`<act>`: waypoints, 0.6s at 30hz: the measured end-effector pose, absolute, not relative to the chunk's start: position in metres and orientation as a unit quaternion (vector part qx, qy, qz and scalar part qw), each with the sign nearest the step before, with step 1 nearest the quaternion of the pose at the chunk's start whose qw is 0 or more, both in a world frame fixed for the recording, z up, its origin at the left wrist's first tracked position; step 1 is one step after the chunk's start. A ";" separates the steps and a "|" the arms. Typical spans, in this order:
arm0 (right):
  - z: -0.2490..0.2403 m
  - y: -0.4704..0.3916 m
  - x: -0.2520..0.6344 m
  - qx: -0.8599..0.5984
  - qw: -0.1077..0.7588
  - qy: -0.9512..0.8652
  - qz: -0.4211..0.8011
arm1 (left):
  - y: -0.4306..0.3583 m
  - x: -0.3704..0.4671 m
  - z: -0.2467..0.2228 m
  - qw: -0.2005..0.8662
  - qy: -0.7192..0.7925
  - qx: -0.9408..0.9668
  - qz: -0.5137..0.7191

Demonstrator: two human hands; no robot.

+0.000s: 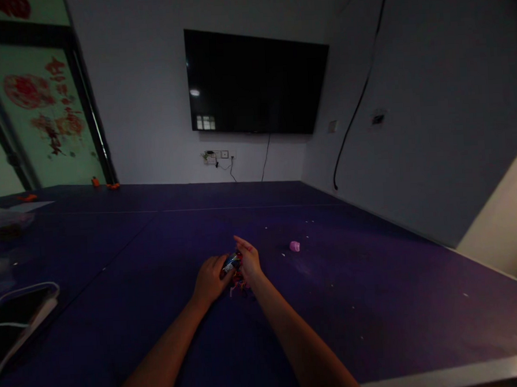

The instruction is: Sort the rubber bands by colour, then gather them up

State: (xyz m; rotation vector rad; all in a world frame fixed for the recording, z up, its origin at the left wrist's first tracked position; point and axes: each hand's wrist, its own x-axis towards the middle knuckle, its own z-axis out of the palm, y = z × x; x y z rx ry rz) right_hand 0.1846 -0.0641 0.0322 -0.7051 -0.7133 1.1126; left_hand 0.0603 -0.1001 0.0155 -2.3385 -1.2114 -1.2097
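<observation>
My left hand (211, 281) is closed around the left side of a small dark, shiny cylindrical item (231, 263) with pale markings. My right hand (249, 262) is at the item's right end, its fingers bent and partly hidden; what it grips is too small to make out. Below the item, between both hands, a tangle of thin red and multicoloured strands (239, 283) hangs or lies close to the purple tabletop (197, 341). A small pink object (295, 246) sits on the surface to the right of my hands.
At the left edge lie a phone-like dark device (20, 316) with a white cable and clear plastic bags (2, 221). Orange pieces (113, 186) stand at the far left edge. Small white scraps dot the right side. A television (256, 81) hangs on the wall.
</observation>
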 end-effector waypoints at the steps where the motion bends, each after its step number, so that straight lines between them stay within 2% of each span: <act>1: 0.031 -0.065 0.184 -0.321 0.732 -0.325 0.505 | -0.100 0.060 0.016 0.122 -0.413 -0.803 -0.413; 18: 0.034 -0.080 0.183 -0.340 0.689 -0.398 0.502 | -0.103 0.059 0.017 0.117 -0.368 -0.829 -0.405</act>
